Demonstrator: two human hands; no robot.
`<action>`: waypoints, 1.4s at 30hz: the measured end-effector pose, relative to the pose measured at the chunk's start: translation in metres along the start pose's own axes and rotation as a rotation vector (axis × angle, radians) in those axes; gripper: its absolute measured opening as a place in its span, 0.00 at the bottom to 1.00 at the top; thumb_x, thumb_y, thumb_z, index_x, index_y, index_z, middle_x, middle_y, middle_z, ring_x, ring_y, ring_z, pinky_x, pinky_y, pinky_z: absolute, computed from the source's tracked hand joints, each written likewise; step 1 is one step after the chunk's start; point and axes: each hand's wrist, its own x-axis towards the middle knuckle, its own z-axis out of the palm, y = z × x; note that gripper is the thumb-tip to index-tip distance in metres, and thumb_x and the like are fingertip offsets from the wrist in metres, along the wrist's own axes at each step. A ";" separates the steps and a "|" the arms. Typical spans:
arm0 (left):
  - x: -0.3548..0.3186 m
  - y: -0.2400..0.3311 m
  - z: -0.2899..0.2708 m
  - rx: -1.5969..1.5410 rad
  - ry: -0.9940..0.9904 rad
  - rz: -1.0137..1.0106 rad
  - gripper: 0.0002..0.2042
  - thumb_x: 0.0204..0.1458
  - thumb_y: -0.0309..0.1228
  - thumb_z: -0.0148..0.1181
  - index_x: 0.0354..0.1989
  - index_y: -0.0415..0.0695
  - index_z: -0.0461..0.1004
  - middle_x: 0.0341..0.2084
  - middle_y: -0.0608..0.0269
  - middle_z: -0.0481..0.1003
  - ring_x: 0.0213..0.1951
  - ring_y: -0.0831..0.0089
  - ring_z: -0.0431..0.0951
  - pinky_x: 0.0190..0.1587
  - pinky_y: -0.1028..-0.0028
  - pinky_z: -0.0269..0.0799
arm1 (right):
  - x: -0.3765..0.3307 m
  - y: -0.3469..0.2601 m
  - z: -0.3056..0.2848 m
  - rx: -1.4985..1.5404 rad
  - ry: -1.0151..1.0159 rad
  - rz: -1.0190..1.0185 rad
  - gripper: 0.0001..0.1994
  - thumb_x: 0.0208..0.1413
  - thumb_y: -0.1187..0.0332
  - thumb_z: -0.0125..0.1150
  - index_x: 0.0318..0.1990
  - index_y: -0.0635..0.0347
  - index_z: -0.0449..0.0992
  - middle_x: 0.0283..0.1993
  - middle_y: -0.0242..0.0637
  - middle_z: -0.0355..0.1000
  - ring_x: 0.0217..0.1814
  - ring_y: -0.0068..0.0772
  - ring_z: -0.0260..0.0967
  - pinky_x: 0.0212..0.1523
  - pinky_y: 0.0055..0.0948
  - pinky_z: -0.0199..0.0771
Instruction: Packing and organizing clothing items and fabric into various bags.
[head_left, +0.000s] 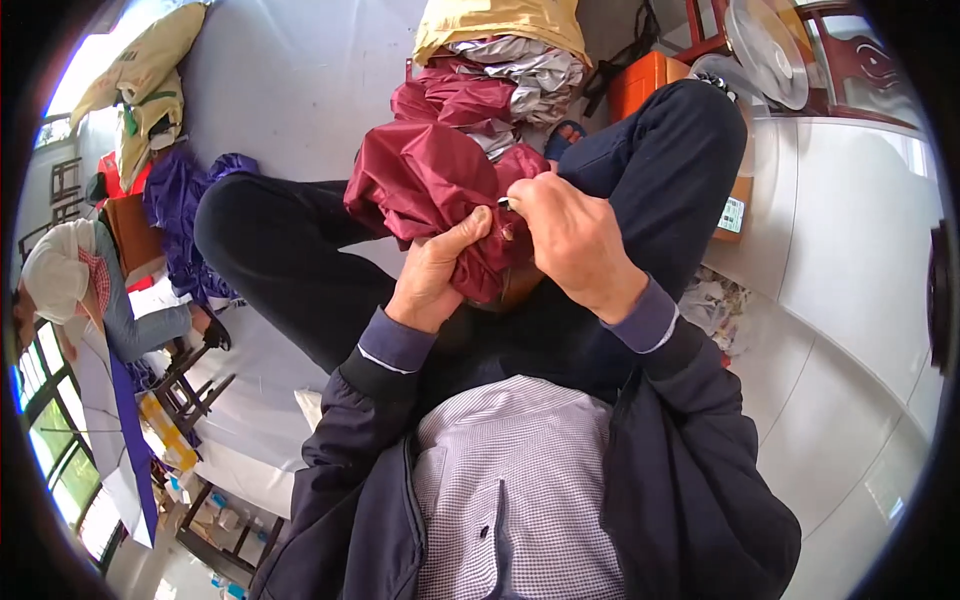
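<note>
The left hand [432, 275] is gripping the maroon fabric [430, 185] bunched over the lap, its fingers closing on a fold; the right hand [570, 240] is pinching the fabric's near edge beside a small silvery piece [503, 205].

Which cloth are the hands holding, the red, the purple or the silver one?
The dark red cloth: the left hand and right hand both grip it. The purple cloth and silver cloth lie untouched.
</note>
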 end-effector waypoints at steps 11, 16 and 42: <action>-0.009 0.004 -0.013 0.117 -0.068 -0.057 0.12 0.59 0.22 0.58 0.50 0.33 0.75 0.43 0.58 0.80 0.45 0.69 0.81 0.51 0.71 0.75 | -0.002 -0.011 0.013 0.563 0.004 0.288 0.05 0.58 0.73 0.62 0.33 0.64 0.73 0.30 0.43 0.74 0.33 0.45 0.75 0.34 0.35 0.73; -0.010 0.005 -0.015 0.324 -0.144 -0.033 0.10 0.61 0.23 0.56 0.49 0.35 0.75 0.45 0.60 0.79 0.47 0.70 0.79 0.54 0.69 0.73 | -0.013 -0.012 -0.001 0.751 -0.103 0.542 0.05 0.60 0.73 0.62 0.37 0.67 0.75 0.29 0.40 0.77 0.30 0.30 0.76 0.31 0.29 0.75; -0.016 -0.002 -0.013 0.012 -0.005 0.112 0.11 0.57 0.23 0.64 0.48 0.40 0.76 0.43 0.65 0.79 0.45 0.74 0.80 0.53 0.71 0.76 | -0.025 -0.038 0.008 0.451 0.102 0.373 0.09 0.49 0.79 0.71 0.33 0.63 0.75 0.31 0.33 0.74 0.30 0.25 0.71 0.32 0.23 0.71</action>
